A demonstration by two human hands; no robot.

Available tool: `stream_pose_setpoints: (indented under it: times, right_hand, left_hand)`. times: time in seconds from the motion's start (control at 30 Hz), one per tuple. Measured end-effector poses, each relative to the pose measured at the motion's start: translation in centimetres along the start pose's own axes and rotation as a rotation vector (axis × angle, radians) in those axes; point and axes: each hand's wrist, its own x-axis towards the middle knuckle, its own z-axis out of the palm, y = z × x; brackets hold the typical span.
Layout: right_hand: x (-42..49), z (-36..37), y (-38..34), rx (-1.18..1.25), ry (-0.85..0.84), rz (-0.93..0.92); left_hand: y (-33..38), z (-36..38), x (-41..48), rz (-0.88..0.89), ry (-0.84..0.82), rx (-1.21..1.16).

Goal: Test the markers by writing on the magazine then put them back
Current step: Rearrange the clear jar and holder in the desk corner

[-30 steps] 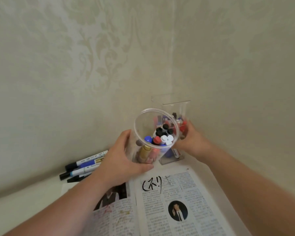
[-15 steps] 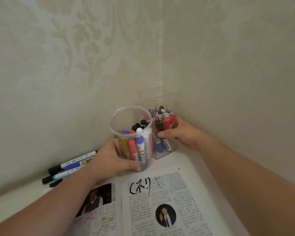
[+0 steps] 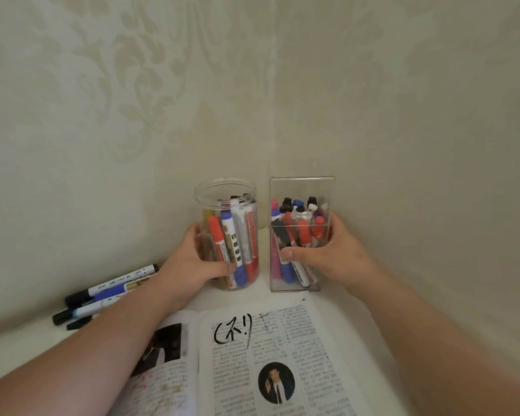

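Note:
A round clear jar (image 3: 226, 193) full of red, blue and gold markers stands upright on the white table near the wall corner. My left hand (image 3: 189, 262) grips its lower left side. Beside it on the right stands a square clear box (image 3: 300, 184) with more markers, and my right hand (image 3: 327, 253) grips it, thumb across the front. The open magazine (image 3: 276, 364) lies in front of both, with black marker scribbles at the top of its right page.
Several loose markers (image 3: 108, 292) lie on the table at the left, partly hidden by my left forearm. Patterned walls meet in a corner right behind the two containers. The white table (image 3: 12, 349) runs out to the left.
The round jar was tilted toward me above the table; my left hand has set it upright beside the square box. My right hand stayed on the box.

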Motion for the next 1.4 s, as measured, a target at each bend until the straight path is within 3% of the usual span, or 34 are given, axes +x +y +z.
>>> stream_pose_setpoints:
  times: [0.1, 0.17, 0.2, 0.27, 0.3, 0.37, 0.43, 0.5, 0.87, 1.0, 1.4]
  right_hand:
    - [-0.3, 0.0, -0.1, 0.133, 0.025, -0.034]
    - [0.0, -0.2, -0.3, 0.321, 0.053, -0.053]
    - [0.2, -0.4, -0.4, 0.392, 0.066, -0.066]
    - [0.6, -0.5, -0.5, 0.446, 0.067, -0.092]
    - [0.7, -0.6, -0.5, 0.432, 0.066, -0.094]
    - [0.8, -0.6, -0.5, 0.392, 0.091, -0.087]
    - [1.0, -0.5, -0.5, 0.353, 0.112, -0.087]
    - [1.1, -0.6, -0.9, 0.307, 0.132, -0.094]
    - [0.8, -0.6, -4.5, 0.123, 0.168, 0.001]
    - [1.0, -1.1, -5.3, 0.063, 0.189, 0.074]
    - [-0.6, -1.1, -3.8, 0.103, 0.138, 0.019]
  left_hand:
    - [0.3, -0.4, -0.2, -0.014, -0.031, 0.049]
    - [1.5, -0.4, -1.3, 0.058, 0.065, 0.143]
    - [2.2, -0.1, -2.3, 0.148, 0.178, 0.194]
    - [3.8, 1.1, -4.7, 0.503, 0.409, 0.276]
    - [4.5, 2.1, -5.7, 0.669, 0.423, 0.334]
    - [5.0, 4.5, -7.1, 0.840, 0.255, 0.456]
    - [4.5, 6.5, -7.2, 0.736, 0.096, 0.548]
    - [3.8, 7.7, -6.7, 0.583, 0.081, 0.552]
    - [5.7, 7.3, -5.0, 0.545, 0.043, 0.741]
    - [7.8, 6.7, -4.1, 0.420, 0.056, 0.609]
    - [13.8, 6.1, -2.4, 0.425, 0.091, 0.382]
